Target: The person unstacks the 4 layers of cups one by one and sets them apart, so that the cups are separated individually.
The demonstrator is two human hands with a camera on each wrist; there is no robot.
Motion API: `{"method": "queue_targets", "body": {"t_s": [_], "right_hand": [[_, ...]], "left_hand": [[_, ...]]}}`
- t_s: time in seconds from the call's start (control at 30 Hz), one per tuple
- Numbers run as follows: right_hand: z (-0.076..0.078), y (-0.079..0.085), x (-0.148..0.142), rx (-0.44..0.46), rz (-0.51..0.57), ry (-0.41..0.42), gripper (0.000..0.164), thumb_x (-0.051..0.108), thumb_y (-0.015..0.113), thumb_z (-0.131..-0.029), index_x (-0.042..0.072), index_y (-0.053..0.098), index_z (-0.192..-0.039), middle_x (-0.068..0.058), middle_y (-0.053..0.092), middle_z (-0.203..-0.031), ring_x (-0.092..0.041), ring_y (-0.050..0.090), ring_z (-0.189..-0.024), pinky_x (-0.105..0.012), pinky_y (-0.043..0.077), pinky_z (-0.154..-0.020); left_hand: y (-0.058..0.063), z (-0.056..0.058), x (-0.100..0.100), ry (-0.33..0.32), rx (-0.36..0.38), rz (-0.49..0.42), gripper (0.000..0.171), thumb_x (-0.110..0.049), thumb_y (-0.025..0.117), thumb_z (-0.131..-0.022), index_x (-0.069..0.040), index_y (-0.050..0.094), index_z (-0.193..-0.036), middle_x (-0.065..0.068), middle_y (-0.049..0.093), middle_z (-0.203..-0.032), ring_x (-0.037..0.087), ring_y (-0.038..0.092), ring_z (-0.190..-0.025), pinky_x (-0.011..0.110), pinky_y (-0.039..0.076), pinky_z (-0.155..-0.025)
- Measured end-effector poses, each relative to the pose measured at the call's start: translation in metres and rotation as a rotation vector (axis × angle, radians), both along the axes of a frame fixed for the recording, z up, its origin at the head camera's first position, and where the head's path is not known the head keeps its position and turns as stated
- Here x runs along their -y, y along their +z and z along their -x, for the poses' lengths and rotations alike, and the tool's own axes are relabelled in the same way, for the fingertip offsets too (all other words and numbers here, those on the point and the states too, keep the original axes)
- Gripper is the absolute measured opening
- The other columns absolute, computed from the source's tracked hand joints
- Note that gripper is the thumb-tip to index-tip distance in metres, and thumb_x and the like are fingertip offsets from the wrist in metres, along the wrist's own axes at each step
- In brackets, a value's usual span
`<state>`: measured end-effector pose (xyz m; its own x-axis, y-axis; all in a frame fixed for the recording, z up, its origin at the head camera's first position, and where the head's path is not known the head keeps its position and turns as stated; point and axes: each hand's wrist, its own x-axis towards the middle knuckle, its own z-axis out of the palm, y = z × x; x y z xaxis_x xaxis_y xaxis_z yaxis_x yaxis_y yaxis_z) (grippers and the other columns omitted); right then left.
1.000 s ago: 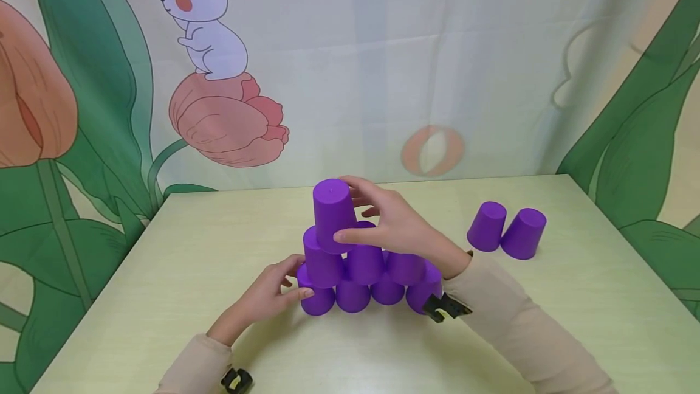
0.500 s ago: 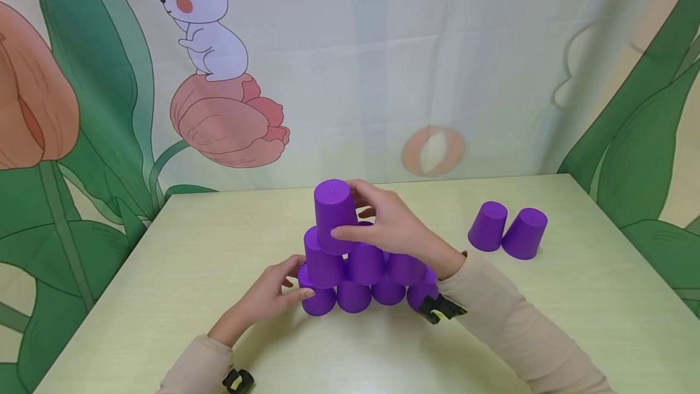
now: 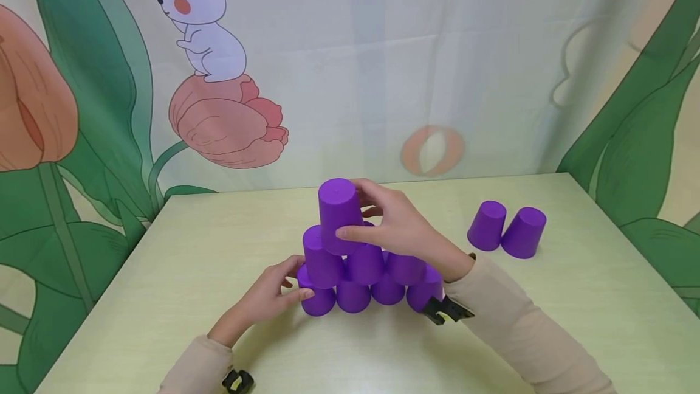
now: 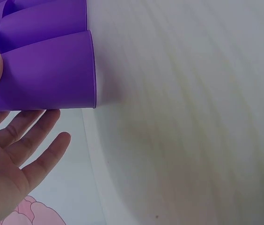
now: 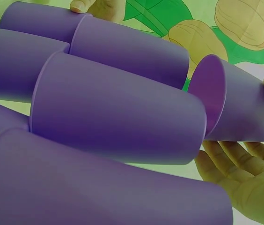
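In the head view my right hand [image 3: 399, 224] grips an upside-down purple cup [image 3: 336, 208], thumb in front and fingers behind. The cup is over the left and middle cups of the second row; the right wrist view shows the held cup's [image 5: 246, 103] open mouth tilted against the base end of a stacked cup [image 5: 118, 110]. My left hand [image 3: 267, 293] pinches the bottom row's leftmost cup [image 3: 318, 303] lightly between thumb and fingertips. Three cups form the second row, the right one [image 3: 406, 269] partly behind my right wrist. Several upside-down cups make the bottom row.
Two more upside-down purple cups [image 3: 522, 233] stand side by side at the table's right. The pale wooden table [image 3: 191, 248] meets a printed curtain [image 3: 328, 78] at its back edge. Black straps [image 3: 447, 309] hang below the sleeves.
The held cup has shifted slightly to the right over the second row, with my right hand moving along. My left hand stays at the bottom-left cup.
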<state>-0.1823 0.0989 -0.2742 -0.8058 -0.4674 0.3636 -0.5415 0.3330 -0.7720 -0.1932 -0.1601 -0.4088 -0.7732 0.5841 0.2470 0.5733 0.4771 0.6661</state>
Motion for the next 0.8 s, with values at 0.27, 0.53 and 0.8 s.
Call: {"method": "queue_targets", "body": {"t_s": [0.27,0.53,0.8], "right_hand": [[-0.006,0.003,-0.007,-0.001,0.030,0.001,0.056,0.018,0.074,-0.076,0.010,0.049,-0.126,0.001,0.061,-0.109,-0.013,0.058,-0.095,-0.030,0.047,-0.083],[-0.011,0.003,-0.018,-0.009,0.049,-0.011,0.055,0.019,0.074,-0.076,0.012,0.050,-0.125,0.002,0.061,-0.108,-0.013,0.057,-0.096,-0.031,0.046,-0.083],[-0.016,0.004,-0.026,-0.001,0.076,-0.017,0.055,0.016,0.074,-0.076,0.011,0.049,-0.126,0.000,0.060,-0.109,-0.014,0.057,-0.095,-0.031,0.047,-0.084]], "left_hand": [[0.000,0.000,0.000,0.002,0.005,-0.004,0.043,-0.022,0.066,-0.084,-0.008,0.050,-0.121,0.000,0.063,-0.102,0.016,0.059,-0.087,0.037,0.049,-0.069],[0.000,-0.001,-0.001,0.001,-0.011,-0.007,0.044,-0.021,0.067,-0.083,-0.007,0.050,-0.121,0.000,0.064,-0.100,0.015,0.059,-0.086,0.036,0.049,-0.069],[-0.001,0.000,0.000,-0.001,-0.022,-0.005,0.044,-0.021,0.067,-0.083,-0.006,0.050,-0.121,0.001,0.064,-0.101,0.015,0.060,-0.087,0.034,0.049,-0.068]]}}
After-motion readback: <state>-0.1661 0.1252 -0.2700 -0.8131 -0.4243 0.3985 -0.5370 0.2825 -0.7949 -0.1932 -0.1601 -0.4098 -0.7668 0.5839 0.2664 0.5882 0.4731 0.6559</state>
